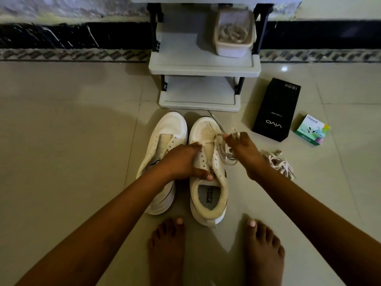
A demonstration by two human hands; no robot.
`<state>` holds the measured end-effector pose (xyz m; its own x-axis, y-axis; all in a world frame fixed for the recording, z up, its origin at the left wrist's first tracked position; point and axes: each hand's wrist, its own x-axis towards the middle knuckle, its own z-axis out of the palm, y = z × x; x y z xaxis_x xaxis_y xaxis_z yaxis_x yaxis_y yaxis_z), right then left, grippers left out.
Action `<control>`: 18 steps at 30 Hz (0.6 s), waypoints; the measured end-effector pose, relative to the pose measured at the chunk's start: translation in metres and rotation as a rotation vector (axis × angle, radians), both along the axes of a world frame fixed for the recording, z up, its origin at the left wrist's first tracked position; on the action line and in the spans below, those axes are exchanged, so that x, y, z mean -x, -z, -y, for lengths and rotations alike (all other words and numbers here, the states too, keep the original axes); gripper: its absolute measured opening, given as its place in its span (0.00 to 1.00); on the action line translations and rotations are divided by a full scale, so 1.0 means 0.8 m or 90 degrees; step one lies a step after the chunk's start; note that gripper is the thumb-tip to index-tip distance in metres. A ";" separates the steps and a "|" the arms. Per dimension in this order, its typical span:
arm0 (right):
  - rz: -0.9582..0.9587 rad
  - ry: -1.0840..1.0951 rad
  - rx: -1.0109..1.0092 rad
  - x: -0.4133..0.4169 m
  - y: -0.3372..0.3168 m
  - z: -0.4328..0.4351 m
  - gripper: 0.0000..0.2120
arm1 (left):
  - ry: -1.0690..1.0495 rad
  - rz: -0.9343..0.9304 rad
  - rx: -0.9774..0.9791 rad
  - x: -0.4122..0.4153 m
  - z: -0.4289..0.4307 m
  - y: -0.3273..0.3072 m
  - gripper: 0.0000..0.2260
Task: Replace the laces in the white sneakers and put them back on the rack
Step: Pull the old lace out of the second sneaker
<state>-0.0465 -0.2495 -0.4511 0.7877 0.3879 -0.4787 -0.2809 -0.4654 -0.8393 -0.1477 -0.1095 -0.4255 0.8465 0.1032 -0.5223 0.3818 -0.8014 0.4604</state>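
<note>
Two white sneakers stand side by side on the floor, toes toward the rack. The left sneaker [165,133] has no lace in its eyelets. My left hand [182,162] grips the upper of the right sneaker [208,193], thumb on the tongue side. My right hand [242,149] pinches a bunched white lace [223,147] that runs through the eyelets nearest the toe of the right sneaker. A loose pile of laces [278,162] lies on the floor just right of my right wrist.
A white shoe rack [204,69] stands just beyond the sneakers; a plastic tub [233,48] holding laces sits on its shelf. A black box [276,110] and a small green box [311,129] lie to the right. My bare feet [216,254] are below the sneakers.
</note>
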 end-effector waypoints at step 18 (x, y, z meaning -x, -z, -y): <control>0.445 -0.311 0.146 -0.013 0.010 0.011 0.08 | -0.012 -0.007 0.034 0.001 0.004 -0.003 0.42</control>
<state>-0.0361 -0.2585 -0.4591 0.7009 0.7110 -0.0571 0.5357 -0.5776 -0.6160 -0.1485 -0.1126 -0.4228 0.8385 0.0909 -0.5373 0.4020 -0.7688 0.4973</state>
